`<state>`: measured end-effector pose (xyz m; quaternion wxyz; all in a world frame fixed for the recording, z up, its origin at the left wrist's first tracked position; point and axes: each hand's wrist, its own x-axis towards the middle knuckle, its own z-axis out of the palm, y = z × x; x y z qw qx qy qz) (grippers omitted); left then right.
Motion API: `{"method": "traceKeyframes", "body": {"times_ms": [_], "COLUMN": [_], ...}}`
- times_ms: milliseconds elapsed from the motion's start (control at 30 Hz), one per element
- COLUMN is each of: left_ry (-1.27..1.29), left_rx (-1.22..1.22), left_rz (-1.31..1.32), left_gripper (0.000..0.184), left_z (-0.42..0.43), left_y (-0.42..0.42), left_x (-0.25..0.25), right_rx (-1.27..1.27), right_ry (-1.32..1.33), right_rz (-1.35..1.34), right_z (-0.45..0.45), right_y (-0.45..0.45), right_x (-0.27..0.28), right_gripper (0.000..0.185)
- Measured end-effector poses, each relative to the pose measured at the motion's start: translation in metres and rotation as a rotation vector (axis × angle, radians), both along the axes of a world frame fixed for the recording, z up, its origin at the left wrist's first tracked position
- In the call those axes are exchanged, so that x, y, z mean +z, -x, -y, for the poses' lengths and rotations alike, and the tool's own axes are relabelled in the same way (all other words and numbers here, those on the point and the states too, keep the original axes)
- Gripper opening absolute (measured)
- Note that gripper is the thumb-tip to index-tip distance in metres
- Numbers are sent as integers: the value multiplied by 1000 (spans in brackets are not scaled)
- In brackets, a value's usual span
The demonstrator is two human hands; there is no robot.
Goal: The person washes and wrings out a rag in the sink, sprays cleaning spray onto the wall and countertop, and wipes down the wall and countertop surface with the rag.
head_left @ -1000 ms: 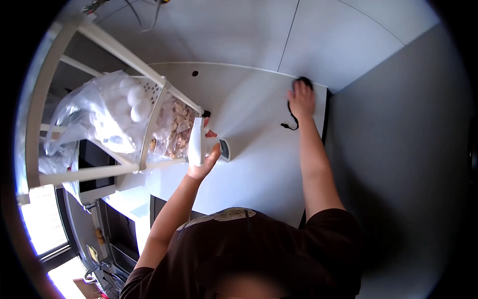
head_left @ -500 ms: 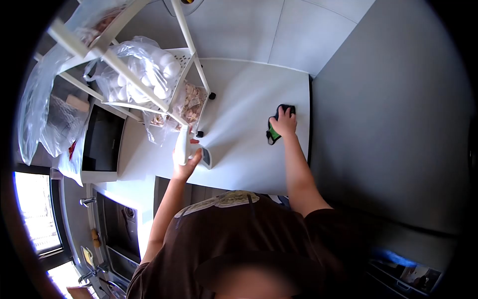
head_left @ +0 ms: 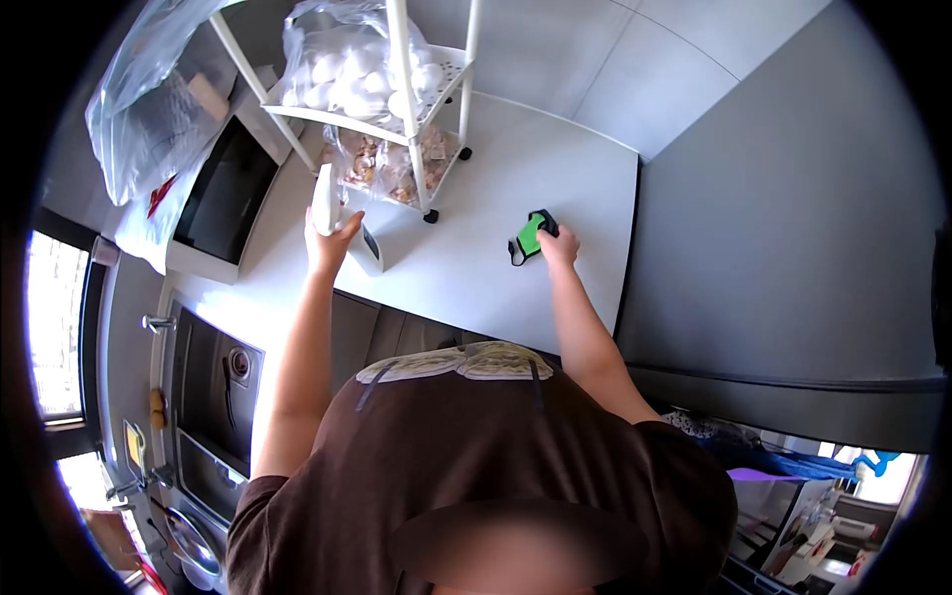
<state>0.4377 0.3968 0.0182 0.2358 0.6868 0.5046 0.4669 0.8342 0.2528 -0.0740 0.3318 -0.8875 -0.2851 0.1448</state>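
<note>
My left hand (head_left: 330, 241) is closed around the neck of a white spray bottle (head_left: 326, 198), with the trigger head above the fingers. The bottle's lower body (head_left: 368, 254), with a dark label, shows just right of the hand, over the white counter (head_left: 466, 278). At the right part of the counter, my right hand (head_left: 561, 247) grips the right edge of a green cloth (head_left: 531, 234) with black edging and a small black loop at its lower left. Whether the cloth touches the counter I cannot tell.
A white wheeled rack (head_left: 415, 149) stands on the counter, holding a bag of eggs (head_left: 347, 84) above bagged dry food (head_left: 397, 174). A dark-fronted appliance (head_left: 226, 198) is at left. The sink (head_left: 213, 367) lies lower left. A tall grey panel (head_left: 783, 248) borders the right.
The view has turned and shifted. My right hand has gone from lying over the cloth to gripping its right edge, showing more green. The spray bottle stays in my left hand.
</note>
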Motion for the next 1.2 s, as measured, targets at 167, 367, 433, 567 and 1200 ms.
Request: {"method": "traceKeyframes", "body": {"times_ms": [167,367,433,567,1200], "left_ry": [79,34,94,319,158], "left_rx": [72,479,429,-333,-785], "left_rz": [-135,-127,-242,-304,-1193], "left_gripper": [77,85,66,21,65], "left_z": [1,54,94,86,4], "left_y": [-2,-8,-27,-76,-225], "left_x": [36,-11,-17,-1,-45], "right_rx": [5,570,625,648,936], "right_ry": [-502,-44,197,-147,-217], "right_rz": [26,308,391,551,807], "right_z": [-49,-96,-90,-97,-428], "right_y": [-13,-31,-21,-21,1], "right_x": [58,26,17,22,-44], "right_gripper": [43,49,45,40,37]}}
